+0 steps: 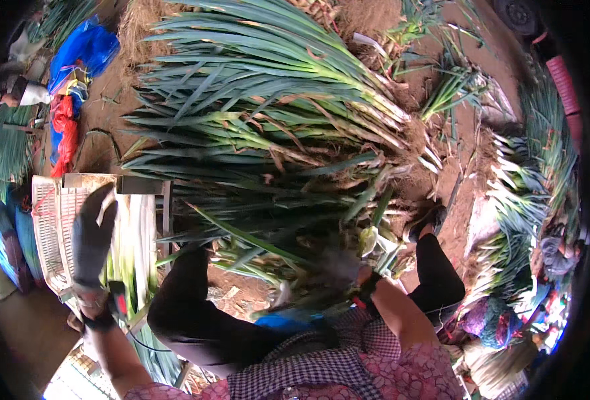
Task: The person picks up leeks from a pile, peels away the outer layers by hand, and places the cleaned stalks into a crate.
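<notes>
My left hand [95, 233], in a dark grey glove, is held out with its fingers stretched and nothing in them. It is between a white plastic basket [47, 213] and a stack of pale, trimmed leek stalks [138, 233]. My right hand [338, 263], smeared by motion, is low in front of me at the near edge of the heap. A long green leek leaf [248, 237] slants toward it, but whether the fingers grip anything cannot be made out. The big heap of leeks [268, 80] lies ahead, leaves to the left, white roots to the right.
Blue plastic bags [85, 53] and a red one [63, 130] lie at the far left. More leeks [518, 193] line the right side beside bare brown soil [465, 143]. My dark-trousered legs frame the near end of the heap. A colourful bundle [488, 322] sits at the lower right.
</notes>
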Tool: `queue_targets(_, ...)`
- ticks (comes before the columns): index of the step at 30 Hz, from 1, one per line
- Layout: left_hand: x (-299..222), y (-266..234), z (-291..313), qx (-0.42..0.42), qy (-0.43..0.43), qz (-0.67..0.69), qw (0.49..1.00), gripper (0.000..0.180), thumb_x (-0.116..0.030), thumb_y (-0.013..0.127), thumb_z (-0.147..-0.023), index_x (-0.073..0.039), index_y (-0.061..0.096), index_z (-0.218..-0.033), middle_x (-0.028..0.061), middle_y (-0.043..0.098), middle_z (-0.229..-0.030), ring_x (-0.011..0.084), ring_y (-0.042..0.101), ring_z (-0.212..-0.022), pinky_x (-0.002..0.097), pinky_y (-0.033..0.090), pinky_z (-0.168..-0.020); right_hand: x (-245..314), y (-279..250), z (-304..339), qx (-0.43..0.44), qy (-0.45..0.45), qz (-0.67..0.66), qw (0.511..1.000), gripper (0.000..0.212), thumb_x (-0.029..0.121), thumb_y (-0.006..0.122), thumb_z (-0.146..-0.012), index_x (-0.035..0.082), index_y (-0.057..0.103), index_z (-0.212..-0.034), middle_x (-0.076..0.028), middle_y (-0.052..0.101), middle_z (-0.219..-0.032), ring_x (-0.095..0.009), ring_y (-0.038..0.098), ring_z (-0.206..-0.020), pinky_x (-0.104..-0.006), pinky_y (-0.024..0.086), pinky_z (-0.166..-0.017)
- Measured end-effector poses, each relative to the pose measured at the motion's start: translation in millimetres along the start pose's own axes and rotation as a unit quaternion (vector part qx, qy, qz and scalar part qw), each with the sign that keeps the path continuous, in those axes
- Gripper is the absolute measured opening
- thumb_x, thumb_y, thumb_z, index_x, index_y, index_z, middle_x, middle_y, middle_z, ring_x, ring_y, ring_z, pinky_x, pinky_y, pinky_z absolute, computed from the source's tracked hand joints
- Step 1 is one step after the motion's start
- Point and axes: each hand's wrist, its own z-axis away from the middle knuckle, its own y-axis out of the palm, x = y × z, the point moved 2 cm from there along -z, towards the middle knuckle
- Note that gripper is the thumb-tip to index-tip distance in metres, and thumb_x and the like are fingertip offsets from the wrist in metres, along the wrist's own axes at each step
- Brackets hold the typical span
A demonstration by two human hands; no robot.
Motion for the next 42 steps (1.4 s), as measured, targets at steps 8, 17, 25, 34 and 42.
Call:
queue_targets(8,-194.0,117.1,22.9,0.129,0.183,0.225,0.948,0.037,-0.005,0.063,-0.077,-0.002,0.058,-0.114,0.0173,0.061,-0.111,0.0340,0.058,-0.102,0.0398,0.046,-0.090,-233.8,-21.2,-84.3,-0.046,0.271,0.113,0.955,0.048,0.030,0.052,-0.084,0.014,0.049,-0.129,-0.019,0.063,-0.111,-0.032,0.059,-0.106,-0.0455,0.043,-0.094)
queue_targets(17,-189.9,165.0,6.3,0.199,0.125,0.163,0.958,0.034,-0.020,0.062,-0.083,-0.004,0.059,-0.112,0.0171,0.062,-0.105,0.0353,0.060,-0.096,0.0417,0.047,-0.083,-156.8,-36.0,-98.5,-0.058,0.116,0.266,0.955,0.049,0.036,0.053,-0.082,0.011,0.050,-0.125,-0.016,0.058,-0.116,-0.033,0.055,-0.104,-0.0455,0.041,-0.095)
queue_targets(25,-195.2,193.2,14.5,0.235,0.146,0.172,0.946,0.031,-0.025,0.063,-0.084,-0.006,0.061,-0.108,0.0151,0.065,-0.103,0.0351,0.062,-0.091,0.0403,0.052,-0.077,-31.1,-209.0,-44.3,-0.290,-0.056,0.047,0.954,0.044,0.027,0.071,-0.072,0.007,0.062,-0.110,-0.015,0.066,-0.100,-0.032,0.064,-0.086,-0.0361,0.053,-0.076)
queue_targets(34,-184.7,184.2,-14.3,0.158,-0.075,0.779,0.602,0.034,-0.021,0.059,-0.091,-0.003,0.053,-0.119,0.0102,0.060,-0.112,0.0198,0.061,-0.095,0.0353,0.050,-0.085,97.9,-227.3,-3.0,-0.362,-0.154,-0.104,0.914,0.041,0.030,0.072,-0.077,0.007,0.060,-0.109,-0.015,0.066,-0.094,-0.023,0.066,-0.080,-0.0346,0.054,-0.072)
queue_targets(42,-170.8,115.8,0.6,0.016,-0.047,0.772,0.634,0.019,-0.012,0.067,-0.085,-0.001,0.064,-0.101,-0.0002,0.065,-0.083,0.0086,0.059,-0.074,0.0237,0.049,-0.066,160.6,-164.2,-20.1,-0.278,-0.166,-0.394,0.860,0.026,0.010,0.069,-0.081,0.000,0.058,-0.103,-0.005,0.061,-0.092,-0.012,0.055,-0.084,-0.0285,0.046,-0.076)
